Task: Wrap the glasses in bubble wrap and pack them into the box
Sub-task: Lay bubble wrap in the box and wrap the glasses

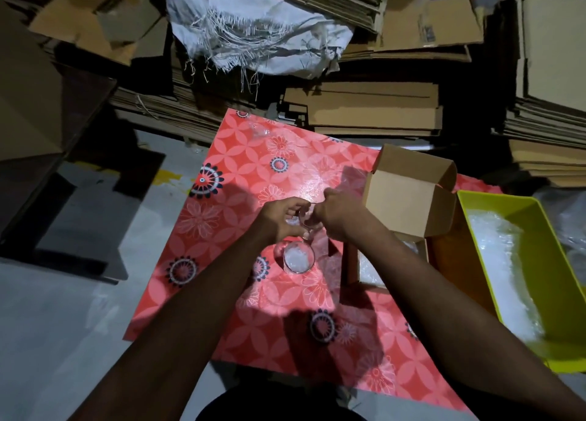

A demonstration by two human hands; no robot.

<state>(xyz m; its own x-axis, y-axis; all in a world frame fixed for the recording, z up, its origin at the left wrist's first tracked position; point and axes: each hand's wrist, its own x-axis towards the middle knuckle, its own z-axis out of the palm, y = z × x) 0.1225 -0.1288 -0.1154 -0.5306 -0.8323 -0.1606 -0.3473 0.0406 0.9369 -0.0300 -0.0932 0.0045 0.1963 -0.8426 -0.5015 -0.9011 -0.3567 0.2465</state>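
Two bare forearms reach over a red floral mat [241, 173], beside a yellow tray [485, 205] of bubble wrap and an open cardboard box [409, 198]. The left hand [282, 219] and right hand [339, 216] pinch a clear glass [298, 255] mid-mat.

Both bare forearms reach forward and converge; the left hand [287, 219] and right hand [336, 213] meet, fingers [299, 204] curled closed, knuckles up.

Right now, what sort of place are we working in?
Probably a packing or storage room: flattened cardboard stacks behind the red floral mat, an open small box, and a yellow bin of bubble wrap.
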